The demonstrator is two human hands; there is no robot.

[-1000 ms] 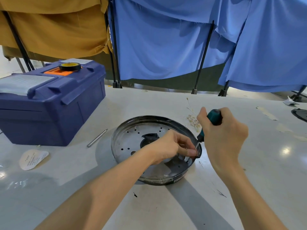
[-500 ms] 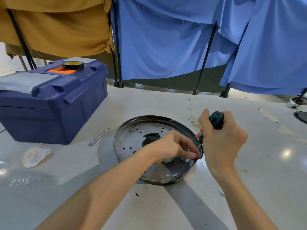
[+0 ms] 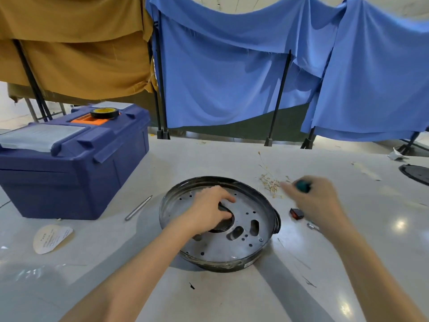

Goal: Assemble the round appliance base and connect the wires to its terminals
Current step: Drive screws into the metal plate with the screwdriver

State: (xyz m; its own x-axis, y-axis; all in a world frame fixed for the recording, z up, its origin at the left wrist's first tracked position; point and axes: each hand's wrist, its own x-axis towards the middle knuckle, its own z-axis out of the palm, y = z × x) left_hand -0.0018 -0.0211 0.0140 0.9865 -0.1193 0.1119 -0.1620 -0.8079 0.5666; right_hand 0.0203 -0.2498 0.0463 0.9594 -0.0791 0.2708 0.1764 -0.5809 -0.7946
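Head view.

At the centre of the white table (image 3: 232, 159): round appliance base (image 3: 246, 246), open side up, perforated metal floor exposed.

Inside the base, over its central opening: left hand (image 3: 209, 212), fingers and thumb curled round a black round part (image 3: 224, 226). Most of that part hidden under the palm.

Right of the base: right hand (image 3: 318, 201), motion-blurred, wrapped round a teal-handled screwdriver (image 3: 303, 186). Only the handle end visible; shaft hidden.

Just right of the base, on the table: small black-and-red component (image 3: 296, 213), type not discernible. Near it, a small metal piece (image 3: 312, 227), partly covered by the right wrist.

Behind the base, to the right: tangle of pale strands (image 3: 270, 182); wire or fibre not discernible.

Left of the base: thin metal rod (image 3: 138, 208) and a paper label (image 3: 52, 238). Further left: blue toolbox (image 3: 69, 177), cut off by the frame, with a tape roll (image 3: 104, 113) on its lid.

Far right of the base: dark round object (image 3: 417, 174), cut off at the frame edge.
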